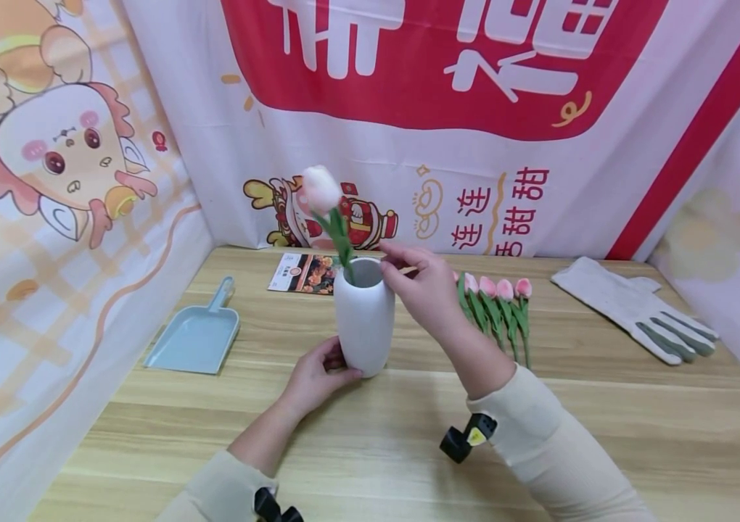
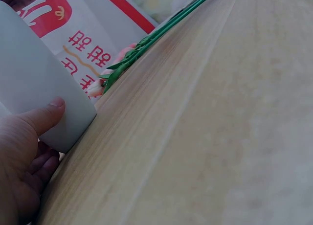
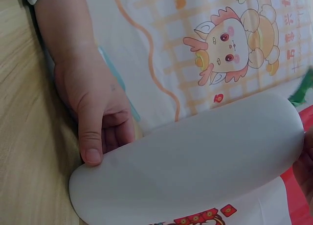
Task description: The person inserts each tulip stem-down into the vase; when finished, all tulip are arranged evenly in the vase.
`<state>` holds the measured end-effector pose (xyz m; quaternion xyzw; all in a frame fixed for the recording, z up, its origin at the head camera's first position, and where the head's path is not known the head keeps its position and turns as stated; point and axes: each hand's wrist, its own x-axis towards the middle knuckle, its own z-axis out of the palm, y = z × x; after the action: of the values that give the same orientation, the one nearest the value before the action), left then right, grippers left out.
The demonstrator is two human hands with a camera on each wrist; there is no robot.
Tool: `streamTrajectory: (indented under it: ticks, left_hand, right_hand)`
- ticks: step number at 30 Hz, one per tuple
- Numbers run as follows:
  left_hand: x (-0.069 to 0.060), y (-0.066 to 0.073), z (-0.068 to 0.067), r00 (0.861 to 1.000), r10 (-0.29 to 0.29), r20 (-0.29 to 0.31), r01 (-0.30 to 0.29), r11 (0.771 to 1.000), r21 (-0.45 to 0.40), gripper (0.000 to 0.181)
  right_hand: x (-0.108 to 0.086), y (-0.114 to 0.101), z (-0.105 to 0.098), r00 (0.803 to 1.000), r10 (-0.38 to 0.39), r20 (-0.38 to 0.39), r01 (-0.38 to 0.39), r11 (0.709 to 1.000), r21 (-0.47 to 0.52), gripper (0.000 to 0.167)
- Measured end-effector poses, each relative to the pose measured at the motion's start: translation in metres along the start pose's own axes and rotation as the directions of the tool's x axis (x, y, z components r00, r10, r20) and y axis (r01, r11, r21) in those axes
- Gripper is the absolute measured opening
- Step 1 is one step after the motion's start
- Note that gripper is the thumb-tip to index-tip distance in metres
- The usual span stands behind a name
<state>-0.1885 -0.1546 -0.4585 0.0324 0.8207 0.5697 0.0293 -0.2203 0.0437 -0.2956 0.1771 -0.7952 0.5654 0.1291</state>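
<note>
"Where the frame's lower half opens out, what carries everything?"

"A table [image 1: 370, 442] with pale, streaky wood grain. Behind it hangs a cloth backdrop [image 1: 409, 116], red with white characters across the top of the frame, and a checked cartoon cloth [image 1: 70, 159] covers the left side."

"And on the wood?"

"A blue dustpan [image 1: 196, 337] left of centre, a printed card [image 1: 305, 274] just behind the vase, pink tulips [image 1: 494, 313] lying right of centre, and a pale glove [image 1: 631, 304] at the right."

"Where is the vase itself?"

"The white vase [image 1: 365, 322] is at the centre of the frame, upright on the table. One pale tulip [image 1: 337, 228] stands in it, leaning toward the upper left."

"What about the hands?"

"The left hand [image 1: 318, 373] grips the vase low down, thumb on one side and fingers curled on the other. The right hand [image 1: 425, 286] is up at the rim's right side, fingers bent and touching it; whether they pinch it, I can't tell."
</note>
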Motion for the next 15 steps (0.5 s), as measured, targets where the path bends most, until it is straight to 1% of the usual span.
streamTrajectory:
  ticks: [4, 8, 12, 15]
  left_hand:
    - [0.000, 0.000, 0.000, 1.000, -0.014, -0.002, 0.014, 1.000, 0.008, 0.065]
    - [0.000, 0.000, -0.001, 1.000, -0.014, -0.002, 0.014, 1.000, 0.005, 0.065]
    - [0.000, 0.001, -0.001, 1.000, -0.004, -0.004, 0.004, 1.000, 0.004, 0.064]
    - [0.000, 0.001, 0.000, 1.000, 0.005, -0.002, -0.005, 1.000, 0.003, 0.064]
  right_hand:
    - [0.000, 0.001, -0.002, 1.000, 0.011, -0.006, -0.011, 1.000, -0.002, 0.031]
    - [-0.001, 0.005, -0.009, 0.998, 0.049, -0.025, -0.049, 0.999, 0.015, 0.031]
    - [-0.003, 0.018, -0.023, 0.994, 0.099, -0.051, -0.098, 0.995, 0.024, 0.032]
    - [-0.006, 0.036, -0.039, 0.987, 0.129, -0.098, -0.128, 0.992, 0.016, 0.032]
